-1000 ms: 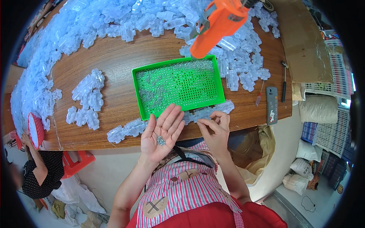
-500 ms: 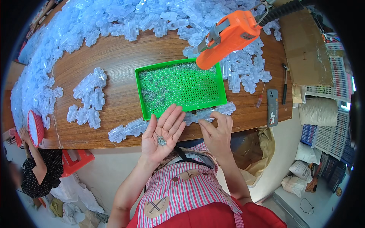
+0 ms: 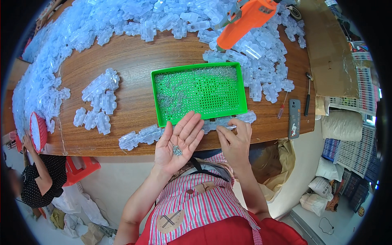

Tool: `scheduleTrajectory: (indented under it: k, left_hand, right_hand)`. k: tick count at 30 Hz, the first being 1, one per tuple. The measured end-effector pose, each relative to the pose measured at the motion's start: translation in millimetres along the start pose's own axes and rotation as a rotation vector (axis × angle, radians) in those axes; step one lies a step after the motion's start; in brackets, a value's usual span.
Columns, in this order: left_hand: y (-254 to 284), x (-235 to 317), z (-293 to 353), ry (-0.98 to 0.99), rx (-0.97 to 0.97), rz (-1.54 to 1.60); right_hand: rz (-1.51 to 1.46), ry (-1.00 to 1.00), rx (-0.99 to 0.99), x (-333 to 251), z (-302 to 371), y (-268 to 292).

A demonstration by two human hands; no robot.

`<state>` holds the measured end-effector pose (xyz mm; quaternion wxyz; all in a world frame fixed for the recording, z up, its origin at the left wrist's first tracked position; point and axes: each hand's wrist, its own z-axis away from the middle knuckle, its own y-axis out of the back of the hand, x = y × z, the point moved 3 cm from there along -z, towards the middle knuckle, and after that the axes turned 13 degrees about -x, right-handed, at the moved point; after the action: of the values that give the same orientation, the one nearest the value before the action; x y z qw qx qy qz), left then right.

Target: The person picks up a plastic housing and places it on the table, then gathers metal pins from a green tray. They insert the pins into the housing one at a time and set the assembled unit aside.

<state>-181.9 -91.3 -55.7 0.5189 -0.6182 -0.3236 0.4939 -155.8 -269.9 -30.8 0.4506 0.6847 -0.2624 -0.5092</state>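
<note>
My left hand (image 3: 179, 143) is open, palm up, fingers stretched out, over the table's near edge. A small pile of metal screws (image 3: 177, 150) lies on its palm. My right hand (image 3: 237, 143) is beside it, thumb and forefinger drawn together in a pinch over a row of clear plastic housings (image 3: 150, 134). Whatever is between those fingertips is too small to make out. The row runs along the near edge, partly hidden by my hands. Just beyond stands a green perforated tray (image 3: 200, 120) with many loose screws, thickest along its left and far sides.
An orange power screwdriver (image 3: 247, 23) hangs over the far right. Heaped clear housings (image 3: 122, 16) cover the far and left table. A smaller group (image 3: 104, 102) lies left of the tray. A phone (image 3: 294, 118), hammer (image 3: 307, 96) and small screwdriver (image 3: 281, 110) lie right. Another person (image 3: 43, 179) sits at left.
The orange screwdriver has swung up and away from above the tray. The whole view has shifted slightly. Both hands keep nearly the same poses, the left still bearing screws.
</note>
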Motion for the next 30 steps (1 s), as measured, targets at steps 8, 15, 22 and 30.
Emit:
scheduleTrajectory:
  k: [8,15,22,30]
  left_hand:
    - [0,-1,1,-0.003,0.059,-0.063]
    - [0,-19,-11,0.1,0.054,-0.084]
    - [-4,-35,-16,0.165,0.028,-0.156]
    - [-4,-36,-18,0.137,0.052,-0.144]
  right_hand:
    - [-0.114,-0.06,-0.002,-1,0,2]
    - [-0.323,0.107,-0.057,-42,3,26]
    - [-0.197,0.263,-0.114,-54,-2,21]
    - [-0.204,0.201,-0.119,-55,-1,16]
